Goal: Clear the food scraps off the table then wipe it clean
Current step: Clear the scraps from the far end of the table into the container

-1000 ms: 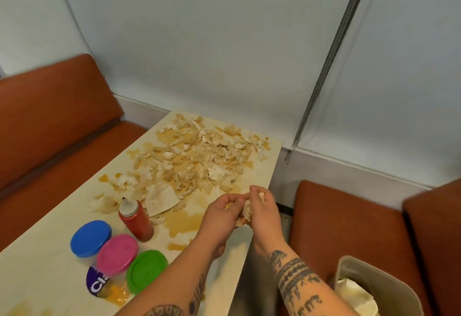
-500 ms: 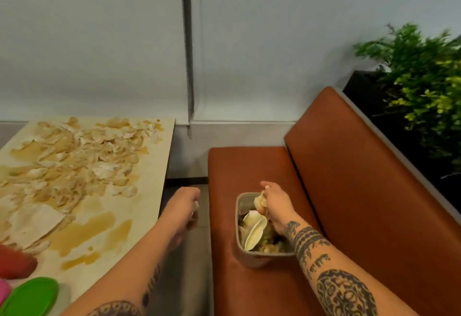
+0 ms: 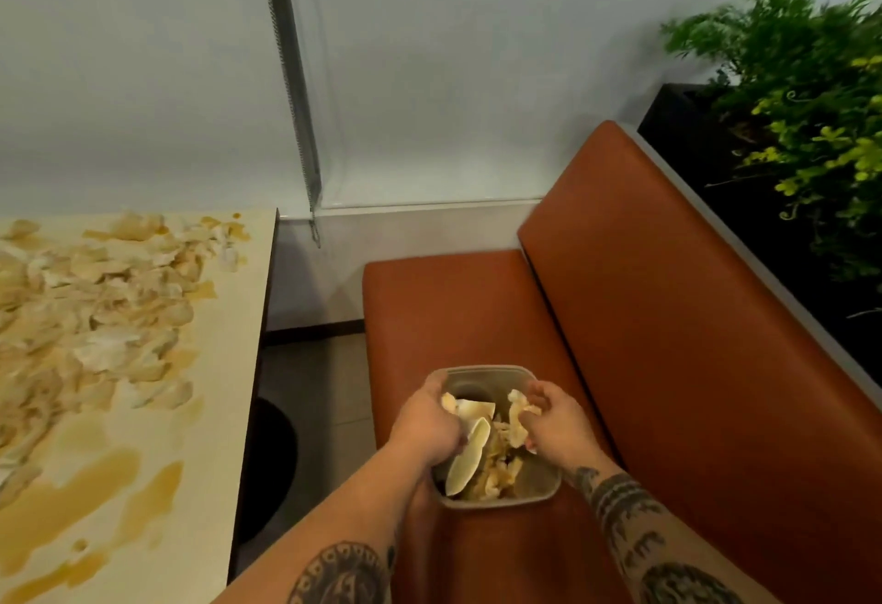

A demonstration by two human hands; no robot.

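Note:
A grey plastic bin (image 3: 487, 370) stands on the orange bench seat, partly filled with pale food scraps (image 3: 491, 470). Both my hands are over its opening. My left hand (image 3: 427, 427) hovers at the bin's left rim with curled fingers around a small scrap. My right hand (image 3: 556, 422) is at the right rim, its fingers holding a pale scrap (image 3: 518, 417) that hangs into the bin. The cream table (image 3: 224, 412) at the left is covered with a heap of food scraps (image 3: 90, 317) and yellow-brown sauce smears (image 3: 71, 503).
The orange bench seat (image 3: 453, 307) and its backrest (image 3: 692, 341) run along the right. A black planter with green plants (image 3: 802, 92) stands behind the backrest. A blind chain (image 3: 296, 92) hangs by the wall. A narrow floor gap (image 3: 310, 388) separates table and bench.
My left hand has moved from the table's edge to the bin's left rim. My right hand stays over the bin with a scrap. My view has tilted down toward the bin.

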